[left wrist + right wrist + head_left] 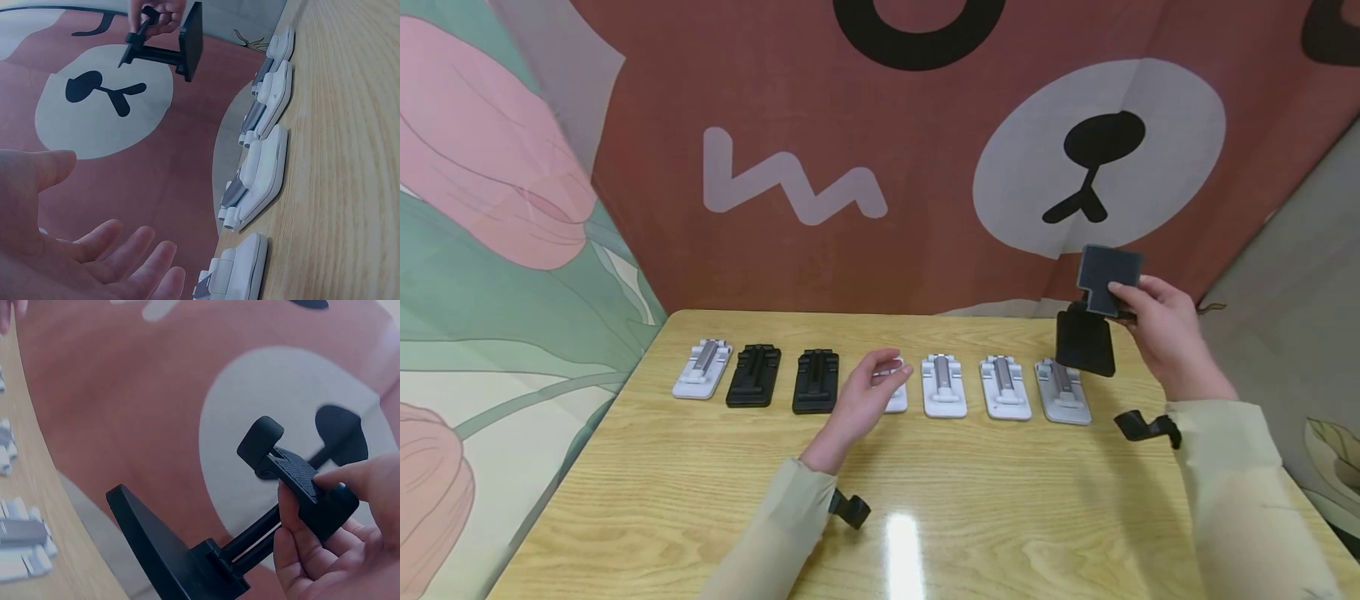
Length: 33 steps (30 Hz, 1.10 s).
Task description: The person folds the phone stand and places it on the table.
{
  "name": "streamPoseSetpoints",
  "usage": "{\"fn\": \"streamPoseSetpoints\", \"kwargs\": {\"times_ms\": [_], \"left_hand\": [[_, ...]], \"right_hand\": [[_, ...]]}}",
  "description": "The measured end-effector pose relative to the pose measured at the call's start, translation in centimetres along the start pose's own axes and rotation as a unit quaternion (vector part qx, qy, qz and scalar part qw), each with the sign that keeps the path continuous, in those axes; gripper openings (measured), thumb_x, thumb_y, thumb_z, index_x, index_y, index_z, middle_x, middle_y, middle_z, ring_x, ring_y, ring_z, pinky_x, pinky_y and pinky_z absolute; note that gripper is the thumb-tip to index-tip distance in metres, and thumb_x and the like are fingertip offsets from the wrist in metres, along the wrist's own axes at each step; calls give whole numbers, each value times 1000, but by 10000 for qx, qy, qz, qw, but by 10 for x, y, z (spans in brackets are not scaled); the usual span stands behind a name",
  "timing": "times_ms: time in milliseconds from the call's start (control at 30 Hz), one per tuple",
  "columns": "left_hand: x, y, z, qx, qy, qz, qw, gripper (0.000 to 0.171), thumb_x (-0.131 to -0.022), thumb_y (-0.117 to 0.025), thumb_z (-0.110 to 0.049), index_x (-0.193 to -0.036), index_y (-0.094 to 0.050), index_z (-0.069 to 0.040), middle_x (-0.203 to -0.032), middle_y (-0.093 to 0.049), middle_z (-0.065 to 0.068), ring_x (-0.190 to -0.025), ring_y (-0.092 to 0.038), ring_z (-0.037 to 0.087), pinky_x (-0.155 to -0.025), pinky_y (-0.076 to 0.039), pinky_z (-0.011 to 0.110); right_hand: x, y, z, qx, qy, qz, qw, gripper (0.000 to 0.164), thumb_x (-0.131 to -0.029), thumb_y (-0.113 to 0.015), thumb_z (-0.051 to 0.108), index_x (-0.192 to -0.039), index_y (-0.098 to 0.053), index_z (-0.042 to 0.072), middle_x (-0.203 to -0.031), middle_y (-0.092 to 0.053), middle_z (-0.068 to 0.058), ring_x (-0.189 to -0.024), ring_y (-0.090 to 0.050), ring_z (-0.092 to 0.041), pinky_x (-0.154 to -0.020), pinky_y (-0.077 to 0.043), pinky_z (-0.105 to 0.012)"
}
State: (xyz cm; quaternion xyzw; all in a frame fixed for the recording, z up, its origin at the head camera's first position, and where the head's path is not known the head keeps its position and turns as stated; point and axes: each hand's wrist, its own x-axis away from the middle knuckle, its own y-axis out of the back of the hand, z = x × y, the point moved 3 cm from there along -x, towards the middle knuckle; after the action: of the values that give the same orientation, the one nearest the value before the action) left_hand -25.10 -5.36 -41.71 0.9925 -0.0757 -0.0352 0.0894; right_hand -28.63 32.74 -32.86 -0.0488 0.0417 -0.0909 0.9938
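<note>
My right hand [1168,337] holds an unfolded black phone stand [1084,343] above the right end of the table. In the right wrist view the thumb and fingers pinch the cradle [300,475] of the stand, while its flat base [156,544] hangs tilted at the lower left. My left hand [857,400] hovers near the middle of the row, fingers loosely bent and holding nothing. It partly covers a folded white phone stand [896,402]. In the left wrist view the palm and spread fingers [131,250] appear at the lower left.
Folded stands lie in a row on the wooden table [700,475]: a white one [702,368] and two black ones [754,377] at the left, three white ones [943,386] at the right. A printed cloth [775,267] hangs behind the table.
</note>
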Motion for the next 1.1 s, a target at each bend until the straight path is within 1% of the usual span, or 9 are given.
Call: {"fn": "streamPoseSetpoints", "kwargs": {"times_ms": [100,233,400,467,567,800,1000,1100], "left_hand": [[0,-1,0,2,26,1,10000,53,-102,-64,-34,-143,-52,-2,-134,-60,14,-121,-58,32,-101,-47,47],[-1,-1,0,10,45,12,10000,55,-102,-64,-36,-143,-52,-2,-134,-60,14,-121,-58,32,-102,-47,46],[-1,-2,-1,25,32,43,10000,55,-102,-63,-36,-143,-52,-2,-135,-59,16,-122,-57,33,-102,-46,47],[-1,-2,-1,29,33,60,10000,56,-102,-63,-36,-144,-51,-2,-136,-59,17,-122,-57,33,-103,-46,48],[-1,-3,-1,39,38,79,10000,55,-102,-63,-36,-144,-51,-1,-137,-58,18,-123,-57,33,-103,-45,48],[-2,-6,-2,56,36,84,9999,55,-102,-63,-35,-143,-51,-1,-135,-59,16,-121,-58,32,-104,-45,46],[2,-9,-2,46,71,147,9999,53,-102,-62,-36,-144,-51,-3,-133,-60,14,-121,-58,31,-102,-47,46],[4,-10,-3,149,55,197,9997,51,-103,-62,-33,-143,-52,-3,-133,-60,14,-120,-58,32,-102,-47,46]], "right_hand": [[4,-11,4,141,116,154,9997,36,-99,-70,24,-125,-56,4,-112,-59,1,-90,-64,-6,-76,-52,-14],[9,-26,8,314,285,356,9985,31,-99,-70,22,-122,-57,5,-105,-66,4,-88,-64,-7,-77,-51,-14],[15,-43,12,548,287,606,9962,28,-100,-69,23,-121,-57,9,-95,-73,6,-87,-63,-11,-80,-49,-15],[18,-50,13,687,287,704,9947,29,-100,-68,24,-122,-57,9,-94,-73,6,-88,-61,-12,-81,-47,-17],[22,-62,14,730,289,868,9931,29,-100,-68,24,-122,-57,8,-93,-73,4,-88,-59,-14,-81,-47,-19],[32,-88,10,467,332,1217,9909,25,-102,-65,18,-120,-55,4,-96,-74,3,-88,-60,-15,-83,-49,-21],[41,-109,1,629,361,1443,9869,26,-102,-65,17,-120,-54,1,-90,-72,0,-87,-61,-15,-82,-50,-22],[45,-119,-3,742,321,1579,9841,29,-102,-66,19,-122,-54,1,-96,-72,-2,-87,-61,-16,-81,-51,-23]]}}
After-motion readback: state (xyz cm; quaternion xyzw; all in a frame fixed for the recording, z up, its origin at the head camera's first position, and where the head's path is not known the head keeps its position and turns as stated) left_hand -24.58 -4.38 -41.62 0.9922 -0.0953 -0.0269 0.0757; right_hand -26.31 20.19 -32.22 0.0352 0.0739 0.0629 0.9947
